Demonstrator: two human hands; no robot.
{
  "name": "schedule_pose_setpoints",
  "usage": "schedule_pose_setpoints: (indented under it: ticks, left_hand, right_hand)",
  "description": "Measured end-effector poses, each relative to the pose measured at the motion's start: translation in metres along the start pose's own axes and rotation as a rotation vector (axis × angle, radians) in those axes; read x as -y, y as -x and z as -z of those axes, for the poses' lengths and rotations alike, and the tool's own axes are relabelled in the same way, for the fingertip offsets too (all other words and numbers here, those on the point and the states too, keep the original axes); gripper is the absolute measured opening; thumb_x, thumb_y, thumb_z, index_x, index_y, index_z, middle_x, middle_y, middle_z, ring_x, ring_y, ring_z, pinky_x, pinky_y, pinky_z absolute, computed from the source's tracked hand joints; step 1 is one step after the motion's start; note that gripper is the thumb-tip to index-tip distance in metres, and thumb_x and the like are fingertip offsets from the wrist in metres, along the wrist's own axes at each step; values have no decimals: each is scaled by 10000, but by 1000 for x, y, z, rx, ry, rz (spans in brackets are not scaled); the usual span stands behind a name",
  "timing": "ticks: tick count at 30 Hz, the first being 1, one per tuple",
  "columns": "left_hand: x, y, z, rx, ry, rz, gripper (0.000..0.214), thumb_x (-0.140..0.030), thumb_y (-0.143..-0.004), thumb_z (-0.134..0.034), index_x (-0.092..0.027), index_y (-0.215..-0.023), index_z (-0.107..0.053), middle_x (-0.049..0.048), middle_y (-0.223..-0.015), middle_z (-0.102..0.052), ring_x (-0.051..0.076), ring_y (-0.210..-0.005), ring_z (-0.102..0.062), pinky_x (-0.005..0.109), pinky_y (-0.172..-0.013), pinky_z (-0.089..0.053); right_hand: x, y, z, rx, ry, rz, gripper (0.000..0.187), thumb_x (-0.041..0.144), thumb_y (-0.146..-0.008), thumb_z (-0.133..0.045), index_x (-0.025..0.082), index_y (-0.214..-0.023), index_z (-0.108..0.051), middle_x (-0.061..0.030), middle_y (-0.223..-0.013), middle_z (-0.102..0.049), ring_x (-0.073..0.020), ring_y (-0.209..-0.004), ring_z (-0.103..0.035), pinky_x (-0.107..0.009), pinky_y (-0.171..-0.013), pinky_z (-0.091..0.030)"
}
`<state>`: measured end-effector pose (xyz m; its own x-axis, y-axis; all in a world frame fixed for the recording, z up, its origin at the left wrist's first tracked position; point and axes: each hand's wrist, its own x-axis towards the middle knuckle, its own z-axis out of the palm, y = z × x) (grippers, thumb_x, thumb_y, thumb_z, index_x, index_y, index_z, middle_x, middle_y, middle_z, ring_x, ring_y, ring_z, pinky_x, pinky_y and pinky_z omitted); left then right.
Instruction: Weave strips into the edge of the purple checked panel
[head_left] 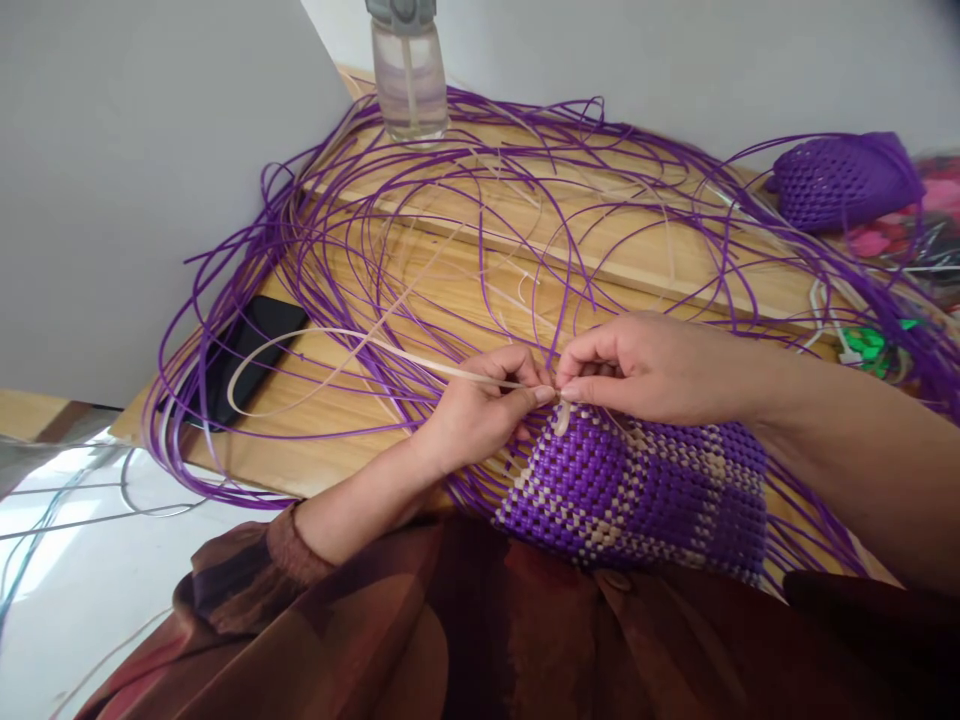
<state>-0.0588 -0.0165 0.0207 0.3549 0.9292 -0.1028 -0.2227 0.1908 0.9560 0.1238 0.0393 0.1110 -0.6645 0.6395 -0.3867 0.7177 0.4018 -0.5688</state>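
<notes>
A purple and cream woven piece lies at the table's near edge, against my lap. At its upper left corner my two hands meet. My left hand pinches a cream plastic strip, whose free length loops out to the left. My right hand is closed at the same corner, thumb and forefinger pressed together by the strip's end; what exactly they grip is too small to tell. A short cream loop hangs just below the fingertips. Loose purple strands fan out from the weave's edges.
Long purple strips coil over the wooden table. A pump bottle stands at the back, and a black phone lies left under strands. A purple woven item and a green object are at right.
</notes>
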Motion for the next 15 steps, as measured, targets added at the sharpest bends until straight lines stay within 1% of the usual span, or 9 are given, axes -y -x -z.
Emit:
schedule_pose_setpoints:
  ticks: [4,7,9,12,15]
  left_hand:
    - [-1,-1,3,1,-3,43,309,-366,-775,-765,-161,-742,-536,29,-741,-665,94,-503,-583,193,-411,-473]
    - [1,-3,2,39,107,88,314,-371,-762,-782,-158,-812,-558,8,-725,-659,93,-518,-602,185,-427,-497]
    - [3,-4,-2,61,224,98,329,-333,-728,-816,-156,-854,-568,-15,-688,-646,87,-515,-602,176,-437,-503]
    - [9,-6,-8,31,332,87,356,-266,-671,-858,-150,-844,-569,-32,-640,-638,74,-488,-586,153,-426,-477]
    - [13,-6,-10,4,369,71,340,-252,-661,-863,-146,-809,-576,-31,-624,-638,73,-486,-582,147,-420,-458]
  right_hand:
    - [-3,0,-1,48,-55,-58,101,266,-815,-617,213,-780,-696,49,-561,-554,-72,-455,-410,-232,-447,-267]
    - [-5,0,-4,3,-50,-28,93,257,-815,-623,212,-768,-691,49,-561,-542,-73,-469,-421,-221,-448,-271]
    - [-5,1,-7,-35,-28,8,106,255,-820,-621,206,-755,-690,48,-554,-537,-70,-466,-418,-218,-445,-264]
    - [-3,1,-9,-43,-15,-2,115,239,-815,-609,198,-731,-676,50,-538,-534,-69,-454,-418,-223,-441,-264]
    - [-2,1,-9,-30,-16,-53,113,227,-803,-600,198,-713,-662,51,-542,-546,-73,-464,-439,-225,-455,-285]
